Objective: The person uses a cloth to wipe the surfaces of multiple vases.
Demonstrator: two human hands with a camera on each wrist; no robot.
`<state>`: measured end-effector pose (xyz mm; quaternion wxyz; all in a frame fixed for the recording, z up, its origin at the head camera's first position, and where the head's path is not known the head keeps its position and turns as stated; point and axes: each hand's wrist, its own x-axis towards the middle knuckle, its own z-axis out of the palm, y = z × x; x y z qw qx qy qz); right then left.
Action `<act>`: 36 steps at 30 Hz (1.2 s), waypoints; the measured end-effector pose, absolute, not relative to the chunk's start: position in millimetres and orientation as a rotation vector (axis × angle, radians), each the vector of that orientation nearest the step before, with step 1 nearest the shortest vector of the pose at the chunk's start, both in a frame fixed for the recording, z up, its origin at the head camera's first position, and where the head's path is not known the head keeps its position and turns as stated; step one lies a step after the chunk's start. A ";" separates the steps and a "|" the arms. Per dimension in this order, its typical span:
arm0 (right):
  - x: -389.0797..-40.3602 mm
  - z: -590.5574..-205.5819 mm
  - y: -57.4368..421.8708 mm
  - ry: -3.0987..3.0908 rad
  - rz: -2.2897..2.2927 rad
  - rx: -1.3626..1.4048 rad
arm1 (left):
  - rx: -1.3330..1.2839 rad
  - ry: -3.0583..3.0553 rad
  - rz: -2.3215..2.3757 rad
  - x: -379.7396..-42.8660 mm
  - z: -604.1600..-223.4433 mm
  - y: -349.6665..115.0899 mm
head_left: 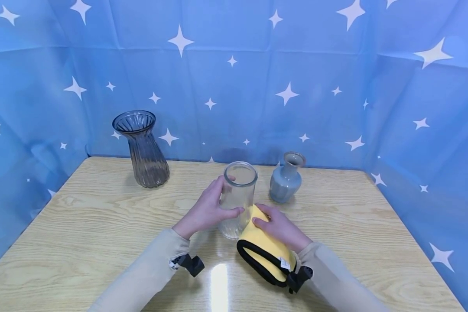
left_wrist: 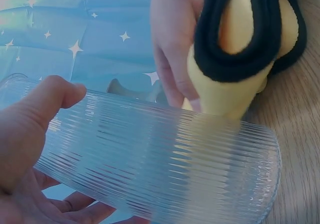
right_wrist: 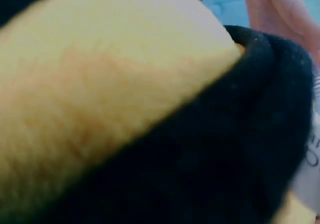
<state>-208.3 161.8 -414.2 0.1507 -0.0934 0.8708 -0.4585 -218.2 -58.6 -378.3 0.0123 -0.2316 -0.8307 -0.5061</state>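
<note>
Near the middle of the table, my left hand (head_left: 210, 206) grips a clear ribbed glass vase (head_left: 235, 203), thumb on the near side and fingers round the far side. My right hand (head_left: 278, 225) holds a folded yellow cloth (head_left: 263, 238) with black edging against the vase's lower right side. In the left wrist view the cloth (left_wrist: 225, 94) meets the ribbed glass (left_wrist: 150, 154) near its base. Folds of the cloth (right_wrist: 100, 94) fill most of the right wrist view and hide most of the right hand there.
A tall dark grey glass vase (head_left: 146, 151) stands at the back left of the wooden table (head_left: 101, 225). Just right of the clear vase is a small blue-grey vase (head_left: 286, 180). Blue star-patterned curtain (head_left: 234, 86) surrounds the back and sides.
</note>
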 end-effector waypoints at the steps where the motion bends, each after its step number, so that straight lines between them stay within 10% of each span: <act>1: -208.6 -414.4 161.0 2.519 -1.287 -0.268 | -0.724 -2.588 -1.580 -218.5 -378.5 -58.4; 17: -213.0 -417.3 145.1 2.759 -0.900 -0.405 | -0.458 -2.681 -1.598 -207.0 -377.8 -62.1; 36: -204.6 -392.3 153.3 2.769 -1.479 -0.532 | -0.438 -2.607 -1.676 -209.7 -385.8 -63.7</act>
